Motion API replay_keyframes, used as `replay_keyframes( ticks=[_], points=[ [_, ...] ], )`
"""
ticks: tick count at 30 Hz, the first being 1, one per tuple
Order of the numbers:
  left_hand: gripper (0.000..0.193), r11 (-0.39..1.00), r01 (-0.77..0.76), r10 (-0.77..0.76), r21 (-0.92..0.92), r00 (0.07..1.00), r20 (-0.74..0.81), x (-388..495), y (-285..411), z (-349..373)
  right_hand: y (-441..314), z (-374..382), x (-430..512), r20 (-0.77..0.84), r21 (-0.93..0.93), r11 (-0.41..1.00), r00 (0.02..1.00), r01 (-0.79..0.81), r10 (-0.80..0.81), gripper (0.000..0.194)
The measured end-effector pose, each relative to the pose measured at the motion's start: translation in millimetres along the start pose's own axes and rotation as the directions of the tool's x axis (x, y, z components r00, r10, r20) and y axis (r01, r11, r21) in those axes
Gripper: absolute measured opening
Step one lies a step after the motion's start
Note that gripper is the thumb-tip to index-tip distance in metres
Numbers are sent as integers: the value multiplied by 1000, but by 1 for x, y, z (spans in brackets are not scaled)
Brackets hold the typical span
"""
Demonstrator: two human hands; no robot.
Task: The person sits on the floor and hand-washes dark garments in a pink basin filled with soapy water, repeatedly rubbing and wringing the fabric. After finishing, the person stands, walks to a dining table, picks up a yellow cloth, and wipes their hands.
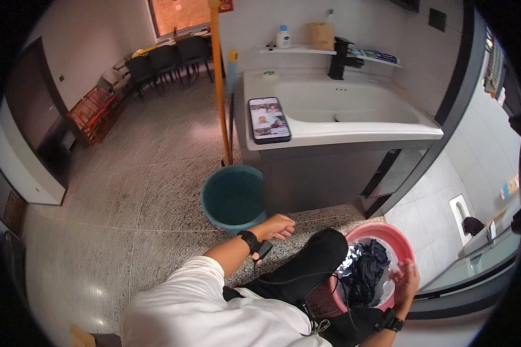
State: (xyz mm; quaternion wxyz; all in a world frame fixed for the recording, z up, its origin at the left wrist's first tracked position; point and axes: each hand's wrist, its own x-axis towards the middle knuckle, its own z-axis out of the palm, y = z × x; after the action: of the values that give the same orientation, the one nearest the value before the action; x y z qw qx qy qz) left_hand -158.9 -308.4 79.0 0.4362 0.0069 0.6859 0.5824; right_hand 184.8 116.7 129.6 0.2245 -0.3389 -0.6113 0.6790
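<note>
My left hand (278, 227) is above my knee's left side, near the teal bucket (233, 197), its fingers loosely curled with nothing seen in them. Over the right rim of the pink basin (380, 230) is my right hand (404, 277), fingers apart, holding nothing. Inside the basin, dark wet clothing (364, 277) lies in sudsy water. Both wrists wear black straps, and a small black device hangs at the left one. Thin dark cables cross my lap and reach the basin's left edge.
Ahead stands a white washbasin (343, 130) on a grey cabinet, with a lit smartphone (270, 120) on its left corner. Long handles (219, 86) lean by the cabinet. A dark door frame and glass panel are at right. Chairs and a red bench stand farther back left.
</note>
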Motion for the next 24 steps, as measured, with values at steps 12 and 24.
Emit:
replay_keyframes(
  ticks=[12, 24],
  points=[
    [50, 909, 7, -77, -417, 985, -153, -7, -67, -85, -18, -9, 0, -14, 42, 999, 1000, -26, 26, 33],
    [54, 900, -39, 42, -434, 999, -2, 2, -64, -84, 27, -20, 9, -118, -196, 980, 993, -29, 6, 32]
  ],
)
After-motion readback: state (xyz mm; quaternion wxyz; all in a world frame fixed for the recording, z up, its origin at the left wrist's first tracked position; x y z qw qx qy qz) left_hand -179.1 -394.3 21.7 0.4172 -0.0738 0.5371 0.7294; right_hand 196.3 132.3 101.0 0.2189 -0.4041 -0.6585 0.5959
